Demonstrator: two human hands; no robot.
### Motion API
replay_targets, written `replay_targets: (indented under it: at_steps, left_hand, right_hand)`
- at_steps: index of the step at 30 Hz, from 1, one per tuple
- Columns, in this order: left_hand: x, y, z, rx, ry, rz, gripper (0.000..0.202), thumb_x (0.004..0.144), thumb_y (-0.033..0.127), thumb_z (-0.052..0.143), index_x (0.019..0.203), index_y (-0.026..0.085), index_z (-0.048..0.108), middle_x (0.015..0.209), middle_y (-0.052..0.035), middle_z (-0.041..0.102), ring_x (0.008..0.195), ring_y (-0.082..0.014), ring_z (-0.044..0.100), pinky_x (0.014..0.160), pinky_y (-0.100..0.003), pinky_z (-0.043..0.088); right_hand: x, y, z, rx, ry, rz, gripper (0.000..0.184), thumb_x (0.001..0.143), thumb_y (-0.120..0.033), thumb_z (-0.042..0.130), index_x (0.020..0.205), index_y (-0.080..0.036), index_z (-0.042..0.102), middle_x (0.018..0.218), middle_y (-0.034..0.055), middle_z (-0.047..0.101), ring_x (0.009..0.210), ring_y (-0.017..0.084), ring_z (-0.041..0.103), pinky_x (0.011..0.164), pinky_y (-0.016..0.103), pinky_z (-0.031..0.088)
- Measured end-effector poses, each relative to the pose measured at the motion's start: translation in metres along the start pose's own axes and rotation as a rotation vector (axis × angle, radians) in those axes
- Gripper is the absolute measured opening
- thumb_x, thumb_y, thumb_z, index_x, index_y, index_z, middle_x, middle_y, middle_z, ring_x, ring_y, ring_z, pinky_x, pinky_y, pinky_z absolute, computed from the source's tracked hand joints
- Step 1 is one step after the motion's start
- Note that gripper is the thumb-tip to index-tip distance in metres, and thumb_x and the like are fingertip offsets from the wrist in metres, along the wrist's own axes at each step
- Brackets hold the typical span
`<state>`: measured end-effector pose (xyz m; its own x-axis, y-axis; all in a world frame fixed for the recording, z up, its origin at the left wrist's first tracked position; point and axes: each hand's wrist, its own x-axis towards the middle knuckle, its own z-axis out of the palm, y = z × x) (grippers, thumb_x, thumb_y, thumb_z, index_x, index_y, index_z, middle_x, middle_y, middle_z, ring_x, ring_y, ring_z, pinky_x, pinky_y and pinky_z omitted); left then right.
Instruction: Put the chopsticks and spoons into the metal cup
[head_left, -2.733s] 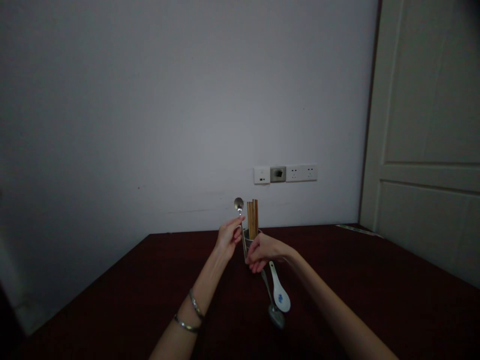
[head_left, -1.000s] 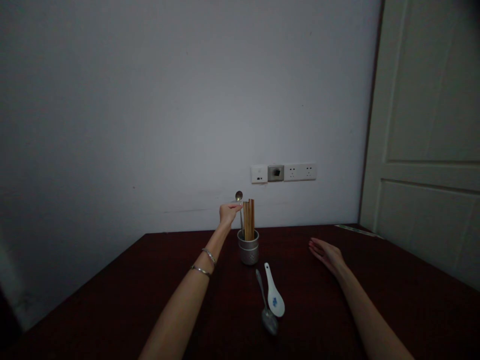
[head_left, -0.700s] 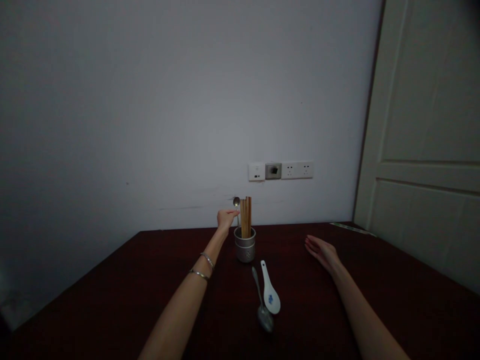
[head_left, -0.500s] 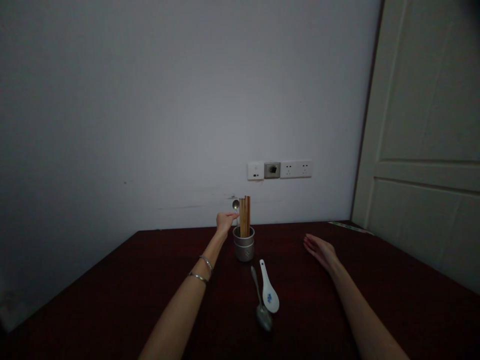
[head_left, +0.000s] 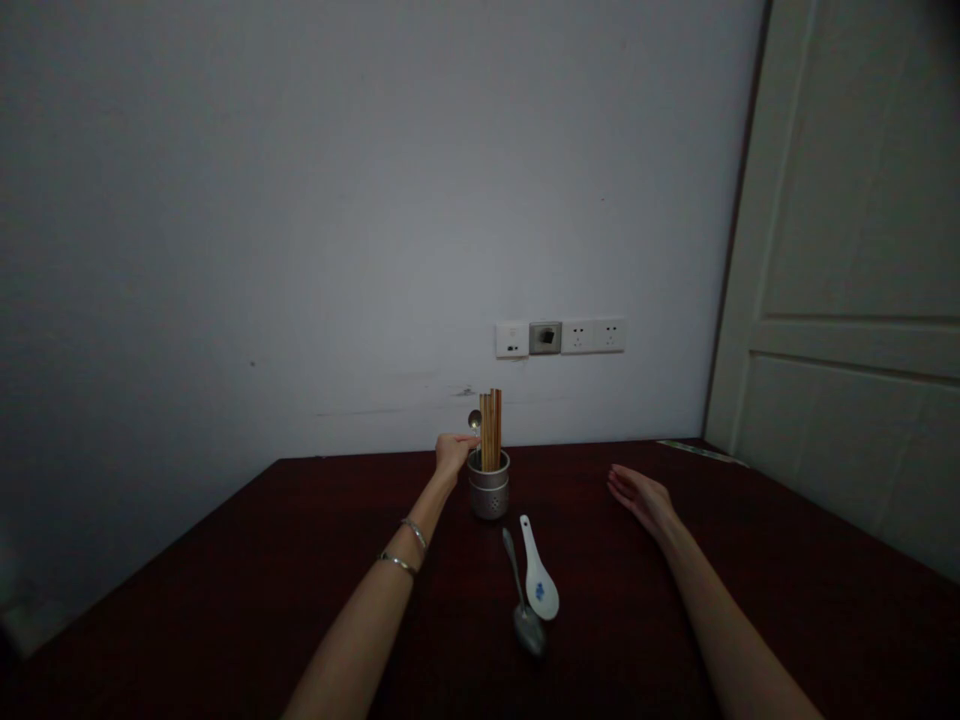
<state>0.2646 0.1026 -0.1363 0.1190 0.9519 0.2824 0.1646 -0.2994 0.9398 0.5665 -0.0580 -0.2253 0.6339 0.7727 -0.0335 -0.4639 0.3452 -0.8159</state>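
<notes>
Spoon [head_left: 475,419], bowl up, is pinched in the left hand [head_left: 452,453] at the left of the cup [head_left: 489,499], beside the chopsticks [head_left: 490,432]. Lowering it in seems the step; next calls for gentle release. Right hand [head_left: 637,492], at right, is empty, fingers loosely extended.

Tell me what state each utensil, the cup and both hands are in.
Cup, upright
Chopsticks, standing in the cup
Long spoon, bowl up, handle in cup
White spoon, lying down
Grey spoon, lying down
Left hand, pinching the long spoon
Right hand, open and empty
</notes>
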Motion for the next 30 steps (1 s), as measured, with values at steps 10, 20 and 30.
replay_targets:
  at_steps: [10, 20, 30]
  left_hand:
    - [-0.006, -0.004, 0.000, -0.007, -0.005, 0.001, 0.019, 0.052, 0.028, 0.071, 0.063, 0.013, 0.070, 0.067, -0.0071, 0.068, 0.065, -0.0177, 0.061, 0.056, -0.023, 0.041]
    - [-0.012, -0.003, 0.000, -0.019, -0.021, 0.013, 0.021, 0.055, 0.028, 0.070, 0.068, 0.012, 0.071, 0.070, -0.0082, 0.068, 0.066, -0.0179, 0.060, 0.057, -0.024, 0.041]
    - [-0.021, 0.003, -0.005, -0.046, -0.042, -0.004, 0.025, 0.055, 0.030, 0.071, 0.071, 0.011, 0.070, 0.075, -0.0097, 0.069, 0.071, -0.0189, 0.061, 0.060, -0.024, 0.041]
  right_hand:
    - [-0.002, -0.002, 0.004, 0.021, 0.021, 0.017, 0.013, 0.060, -0.010, 0.066, 0.072, -0.014, 0.064, 0.067, 0.0036, 0.067, 0.063, 0.013, 0.063, 0.065, 0.024, 0.054]
    - [-0.002, -0.001, 0.001, 0.036, -0.023, -0.002, 0.014, 0.059, -0.010, 0.067, 0.073, -0.014, 0.064, 0.066, 0.0037, 0.067, 0.063, 0.013, 0.063, 0.067, 0.025, 0.054]
    - [-0.005, -0.003, 0.005, 0.030, 0.013, 0.016, 0.014, 0.060, -0.009, 0.065, 0.073, -0.014, 0.064, 0.065, 0.0040, 0.067, 0.062, 0.013, 0.063, 0.063, 0.023, 0.054]
